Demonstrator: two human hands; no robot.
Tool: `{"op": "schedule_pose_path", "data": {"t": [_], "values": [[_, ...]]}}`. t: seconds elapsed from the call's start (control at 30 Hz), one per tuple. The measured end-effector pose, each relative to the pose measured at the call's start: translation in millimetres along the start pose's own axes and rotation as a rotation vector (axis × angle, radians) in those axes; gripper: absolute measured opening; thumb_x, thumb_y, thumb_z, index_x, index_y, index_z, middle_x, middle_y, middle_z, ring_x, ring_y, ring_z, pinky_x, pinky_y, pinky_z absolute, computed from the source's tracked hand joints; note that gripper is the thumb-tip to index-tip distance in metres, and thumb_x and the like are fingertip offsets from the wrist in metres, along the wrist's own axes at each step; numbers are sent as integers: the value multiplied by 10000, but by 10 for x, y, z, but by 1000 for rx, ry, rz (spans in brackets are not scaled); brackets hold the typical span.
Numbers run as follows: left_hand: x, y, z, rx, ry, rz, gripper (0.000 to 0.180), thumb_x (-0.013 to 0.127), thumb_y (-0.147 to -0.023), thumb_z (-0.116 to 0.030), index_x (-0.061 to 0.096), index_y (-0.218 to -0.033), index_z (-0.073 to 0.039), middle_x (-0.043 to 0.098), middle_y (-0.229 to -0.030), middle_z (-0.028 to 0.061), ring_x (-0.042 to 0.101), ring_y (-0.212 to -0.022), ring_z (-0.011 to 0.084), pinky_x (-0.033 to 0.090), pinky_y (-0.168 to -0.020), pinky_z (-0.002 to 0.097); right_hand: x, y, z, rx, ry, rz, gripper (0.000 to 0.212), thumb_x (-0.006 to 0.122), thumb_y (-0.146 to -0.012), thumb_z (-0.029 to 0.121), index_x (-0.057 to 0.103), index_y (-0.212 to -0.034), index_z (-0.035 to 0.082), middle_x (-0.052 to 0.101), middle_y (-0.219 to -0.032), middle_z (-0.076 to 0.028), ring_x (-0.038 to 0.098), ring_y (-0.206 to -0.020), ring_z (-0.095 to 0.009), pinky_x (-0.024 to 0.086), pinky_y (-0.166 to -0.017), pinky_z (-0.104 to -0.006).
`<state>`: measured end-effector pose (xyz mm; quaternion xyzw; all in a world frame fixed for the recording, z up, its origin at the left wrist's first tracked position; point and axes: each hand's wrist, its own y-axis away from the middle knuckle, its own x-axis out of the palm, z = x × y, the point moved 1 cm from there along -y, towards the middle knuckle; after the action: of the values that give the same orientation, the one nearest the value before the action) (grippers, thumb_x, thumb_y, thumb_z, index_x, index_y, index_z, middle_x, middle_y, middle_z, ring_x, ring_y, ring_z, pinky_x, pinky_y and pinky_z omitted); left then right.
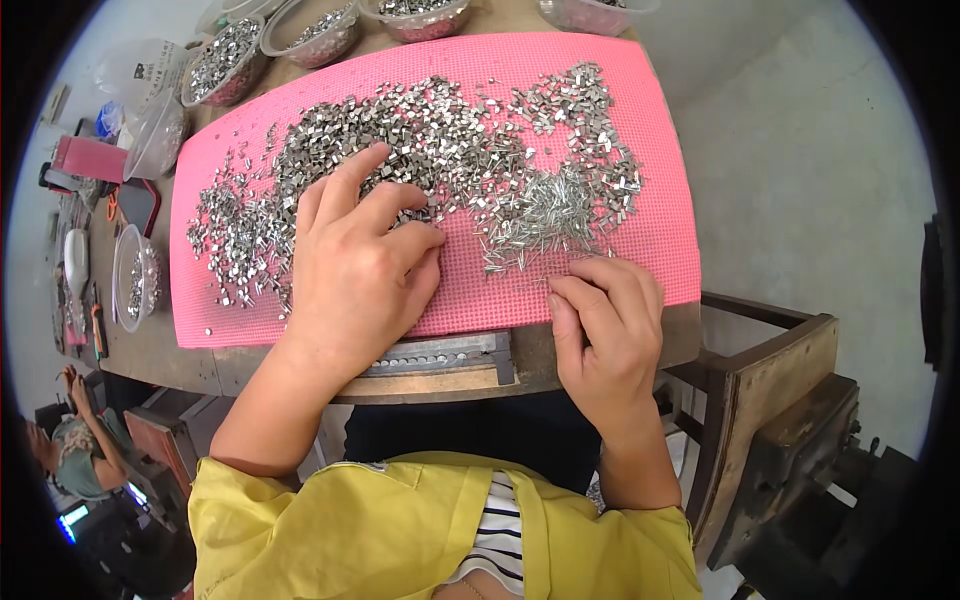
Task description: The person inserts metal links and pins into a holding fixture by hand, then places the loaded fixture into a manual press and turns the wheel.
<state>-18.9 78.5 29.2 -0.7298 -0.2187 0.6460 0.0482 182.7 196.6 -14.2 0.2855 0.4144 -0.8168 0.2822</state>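
Observation:
My left hand is over the near edge of a wide pile of small, shiny metal pieces. Its outer fingers are spread, while the thumb and index finger come together low on the mat; whatever lies between them is hidden. Closer to the mat's right front edge, my right hand pinches with thumb and index finger at a thin metal pin. Just beyond that hand lies a heap of thin silvery pins. Between my forearms, a grey metal bar with a row of round notches sits at the table's front edge.
The pink textured mat covers much of the wooden table. Plastic tubs of metal pieces line the back, and another tub stands left. A wooden frame with dark machinery is at right. Another person sits far left.

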Motion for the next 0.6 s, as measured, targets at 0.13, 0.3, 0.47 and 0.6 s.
{"op": "schedule_pose_path", "data": {"t": [0.13, 0.3, 0.47, 0.6], "values": [[-21, -6, -58, 15, -69, 1, 130, 776, -710, -79, 798, -830, -123, 706, -1060, 29, 584, -1285, 340, 432, -1063, 493, 1, -16, 20, 5, 4, -14, 203, 781, -817, 47, 727, -1012, 48, 670, -1047, -79, 641, -1016, -300, 469, -893, -440], [4, 0, -36, 6, -83, -1, 125, 766, -728, -77, 778, -844, -122, 700, -1061, 31, 581, -1285, 325, 426, -1063, 486, 58, -70, 87, 58, 49, -60, 167, 793, -812, 57, 722, -963, 45, 666, -1007, -69, 636, -983, -295, 465, -868, -434], [21, 40, 1, 14, -67, 13, 132, 761, -782, -92, 735, -908, -118, 686, -1086, 36, 578, -1284, 324, 425, -1054, 480, 116, -127, 175, 64, 125, -82, 139, 810, -794, 66, 697, -875, 54, 639, -933, -58, 622, -920, -286, 457, -823, -432], [20, 98, -46, 18, 0, 9, 141, 735, -849, -108, 688, -982, -112, 675, -1105, 46, 576, -1285, 333, 419, -1043, 480, 134, -134, 175, 63, 104, -63, 150, 805, -801, 62, 675, -876, 70, 627, -910, -55, 618, -898, -275, 451, -809, -433]]}}
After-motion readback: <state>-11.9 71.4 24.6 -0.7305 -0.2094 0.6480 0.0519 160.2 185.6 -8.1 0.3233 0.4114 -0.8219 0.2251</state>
